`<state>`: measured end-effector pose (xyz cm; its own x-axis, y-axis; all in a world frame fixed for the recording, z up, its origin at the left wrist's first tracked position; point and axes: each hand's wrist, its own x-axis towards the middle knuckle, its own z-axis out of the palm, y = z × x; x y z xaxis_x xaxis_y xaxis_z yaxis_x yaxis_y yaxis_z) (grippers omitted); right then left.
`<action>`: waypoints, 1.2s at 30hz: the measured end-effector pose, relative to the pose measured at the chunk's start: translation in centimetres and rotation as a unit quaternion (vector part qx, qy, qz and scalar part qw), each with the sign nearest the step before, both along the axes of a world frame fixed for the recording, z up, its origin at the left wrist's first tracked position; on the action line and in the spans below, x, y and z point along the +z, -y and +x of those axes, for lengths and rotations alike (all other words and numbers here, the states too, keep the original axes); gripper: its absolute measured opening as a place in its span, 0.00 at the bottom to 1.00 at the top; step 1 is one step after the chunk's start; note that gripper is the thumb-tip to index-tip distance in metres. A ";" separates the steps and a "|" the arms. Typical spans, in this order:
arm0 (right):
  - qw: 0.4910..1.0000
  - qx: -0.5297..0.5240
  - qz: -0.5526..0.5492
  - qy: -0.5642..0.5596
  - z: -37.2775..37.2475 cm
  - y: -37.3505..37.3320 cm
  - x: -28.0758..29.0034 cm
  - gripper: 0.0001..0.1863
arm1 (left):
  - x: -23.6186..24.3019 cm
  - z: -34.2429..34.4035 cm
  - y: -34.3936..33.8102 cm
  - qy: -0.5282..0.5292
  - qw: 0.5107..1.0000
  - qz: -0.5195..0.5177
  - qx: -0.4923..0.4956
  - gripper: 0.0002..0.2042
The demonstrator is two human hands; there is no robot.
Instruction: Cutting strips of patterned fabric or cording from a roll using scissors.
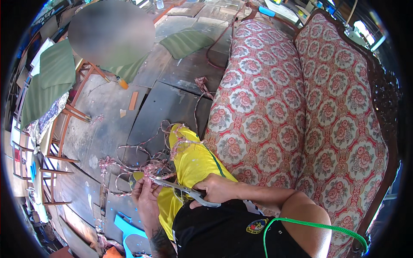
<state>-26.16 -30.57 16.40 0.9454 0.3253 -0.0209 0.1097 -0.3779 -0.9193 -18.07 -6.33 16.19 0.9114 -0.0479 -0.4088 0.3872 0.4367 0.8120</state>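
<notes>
the right hand (pixel 217 188) is clenched around the handles of a pair of scissors (pixel 183 189), its fingers curled through the grey loops. the metal blades point to the left, toward the left hand (pixel 146 195). the left hand is half closed, with the fingers bent, and it pinches a strip of pink and white frayed trim (pixel 150 168) just at the tips of the blades. if the blades are already biting the trim, i cannot tell.

the trim runs away from the hands in loose tangled loops over the yellow fabric (pixel 193 165) on the person's lap and down on the grey plank floor (pixel 172 103). the yellow fabric has a dark green stripe along one edge. on the black shirt (pixel 223 232), near the lower middle, there is a small round badge in yellow and red; its print is too small to read.

just right of the hands stands a sofa (pixel 301 107) with red and cream flower medallions and a dark carved wood frame. a green cord (pixel 314 224) lies over the right forearm. on the floor farther away there is a small orange rectangular piece (pixel 133 100), and green cloth (pixel 53 75) hangs over a wooden chair frame at the left. another person is at the upper left, blurred.
</notes>
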 end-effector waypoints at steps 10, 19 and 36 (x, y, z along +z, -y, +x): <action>1.000 0.004 -0.021 0.013 0.8 -1.3 0.3 0.25 | -0.2 -0.3 0.1 0.048 0.993 0.109 0.026 0.07; 0.999 0.011 -0.009 0.034 0.7 -3.0 -1.9 0.25 | -0.1 -1.1 -2.0 -0.004 0.999 -0.013 0.031 0.11; 0.995 0.022 -0.057 0.082 1.6 -3.7 -0.5 0.26 | 0.3 0.3 -3.0 -0.022 0.995 -0.095 0.036 0.11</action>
